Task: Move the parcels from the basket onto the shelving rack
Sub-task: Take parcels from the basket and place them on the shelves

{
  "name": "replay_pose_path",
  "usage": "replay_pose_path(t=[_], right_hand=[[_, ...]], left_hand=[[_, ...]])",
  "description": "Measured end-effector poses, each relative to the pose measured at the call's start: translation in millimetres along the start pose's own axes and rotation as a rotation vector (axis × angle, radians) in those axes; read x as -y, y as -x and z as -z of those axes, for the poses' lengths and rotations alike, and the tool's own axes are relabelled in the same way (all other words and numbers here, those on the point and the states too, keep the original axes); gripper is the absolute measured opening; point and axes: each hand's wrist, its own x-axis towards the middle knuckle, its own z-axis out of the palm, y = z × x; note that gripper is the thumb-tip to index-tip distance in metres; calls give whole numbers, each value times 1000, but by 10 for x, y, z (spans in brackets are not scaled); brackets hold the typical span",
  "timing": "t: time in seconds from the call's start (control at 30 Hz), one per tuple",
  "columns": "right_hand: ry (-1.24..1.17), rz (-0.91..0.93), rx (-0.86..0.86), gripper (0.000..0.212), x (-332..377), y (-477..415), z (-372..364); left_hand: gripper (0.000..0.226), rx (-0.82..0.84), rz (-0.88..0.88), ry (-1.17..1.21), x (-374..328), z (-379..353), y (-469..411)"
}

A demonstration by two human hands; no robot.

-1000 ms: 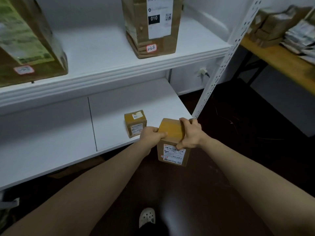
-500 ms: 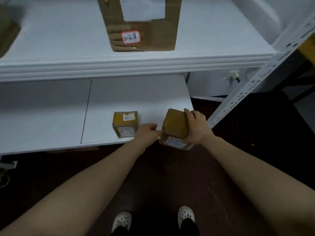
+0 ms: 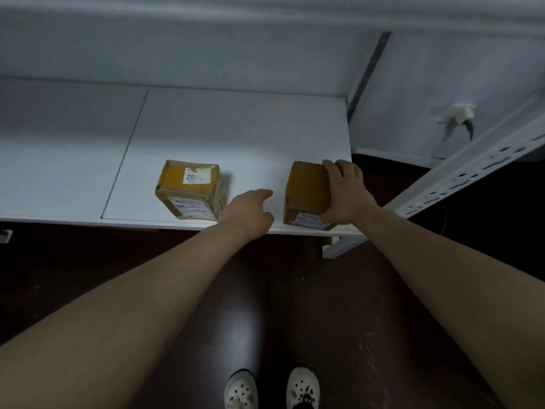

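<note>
A small brown parcel (image 3: 306, 190) stands at the front right corner of the white lower shelf (image 3: 236, 134). My right hand (image 3: 345, 193) grips it from the right side, fingers over its top edge. My left hand (image 3: 250, 211) hovers just left of that parcel, holding nothing, its fingers loosely curled. A second small parcel (image 3: 191, 193) with a white label reading 002 sits on the shelf to the left, apart from both hands. The basket is out of view.
A perforated white rack post (image 3: 460, 175) slants down at the right. The upper shelf edge (image 3: 265, 4) runs across the top. A wall plug (image 3: 460, 113) hangs behind the rack. Dark floor and my white shoes (image 3: 271, 388) lie below.
The parcel moved from in front of the rack onto the lower shelf's right corner. My left hand let go of it and drew off to the left. The view tilted down.
</note>
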Motion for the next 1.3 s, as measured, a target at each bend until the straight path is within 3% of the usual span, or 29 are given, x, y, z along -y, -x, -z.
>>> replay_pose_path(t=[0.23,0.57,1.3], right_hand=[[-4,52,42,118,-158,-285,-303],[-15,133,24,119,-187,-455,-329],[84,200,3,124,-11,-659,-519]], left_hand=[[75,-9,-57,71,2,-262,-260],[62,-15,-58,10,7,-398,-355],[64,-134,-22,-34,157,-398,-390]])
